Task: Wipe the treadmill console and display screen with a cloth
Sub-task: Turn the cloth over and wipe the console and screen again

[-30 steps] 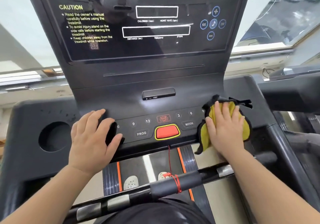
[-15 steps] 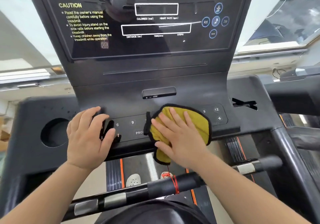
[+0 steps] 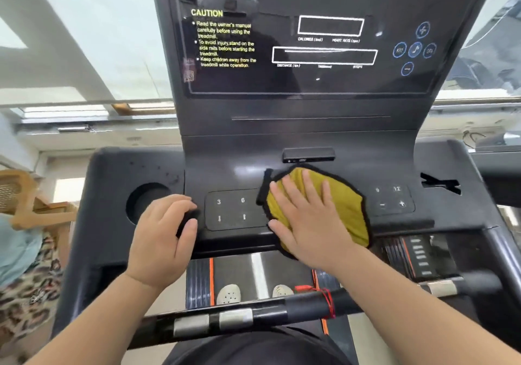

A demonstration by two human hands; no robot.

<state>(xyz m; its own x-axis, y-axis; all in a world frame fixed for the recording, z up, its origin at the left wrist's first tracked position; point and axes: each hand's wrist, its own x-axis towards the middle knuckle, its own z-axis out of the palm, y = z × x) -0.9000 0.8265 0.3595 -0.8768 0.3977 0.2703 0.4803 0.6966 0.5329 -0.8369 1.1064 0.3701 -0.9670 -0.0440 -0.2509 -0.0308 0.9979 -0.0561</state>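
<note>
Cloth (image 3: 338, 204) is being slid leftward: at the right end of the console (image 3: 112, 195) a second ago, over the middle buttons now, so the console pass is being continued; screen (image 3: 310, 82) is being left untouched. Yellow, black-edged, rumpled, it is being pressed flat under the straight-fingered right hand (image 3: 307, 221). A black part (image 3: 186, 219) is being gripped by the left hand (image 3: 160, 240).

The right hand (image 3: 307, 223) lies palm down, fingers straight and spread, pressing flat on the cloth (image 3: 345, 209). The left hand (image 3: 160, 240) curls fingers and thumb round a dark object (image 3: 187, 220). Both forearms are bare and extended forward.
</note>
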